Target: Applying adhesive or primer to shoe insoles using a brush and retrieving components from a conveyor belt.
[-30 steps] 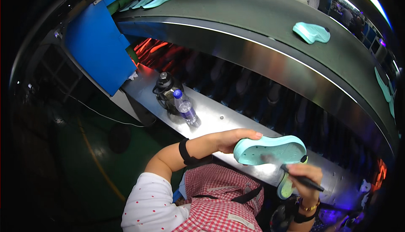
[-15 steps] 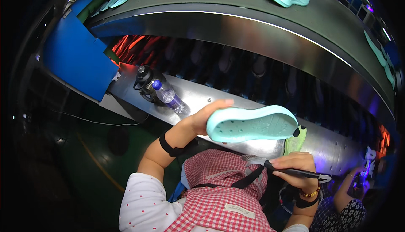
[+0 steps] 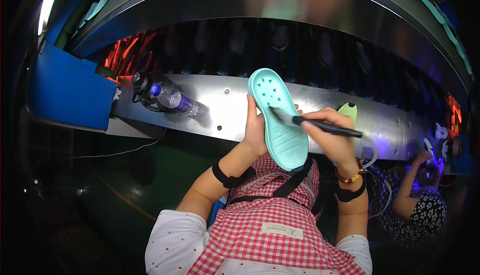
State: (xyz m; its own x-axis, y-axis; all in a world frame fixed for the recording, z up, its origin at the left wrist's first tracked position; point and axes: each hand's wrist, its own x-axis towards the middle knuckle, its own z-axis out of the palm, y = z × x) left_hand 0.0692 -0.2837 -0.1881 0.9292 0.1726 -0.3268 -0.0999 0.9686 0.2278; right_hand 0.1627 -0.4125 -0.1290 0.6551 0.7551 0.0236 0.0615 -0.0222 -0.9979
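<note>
My left hand (image 3: 256, 127) grips a mint-green perforated shoe sole (image 3: 277, 117) by its left edge, holding it upright in front of my chest with the toe end up. My right hand (image 3: 334, 136) holds a black pen-like tool (image 3: 320, 125) across the sole, its tip touching the sole's middle. I wear a red checked apron, a black band on the left wrist and a bracelet with a black band on the right.
A metal ledge (image 3: 225, 110) runs in front of me with a plastic water bottle (image 3: 172, 98) lying on it and a small green piece (image 3: 350, 112) behind my right hand. A blue panel (image 3: 70, 92) stands left. Another person's hand (image 3: 425, 157) works at right.
My left hand has turned the sole from lying sideways to upright and drawn it closer. My right hand has risen from my lap and brought the tool's tip onto the sole.
</note>
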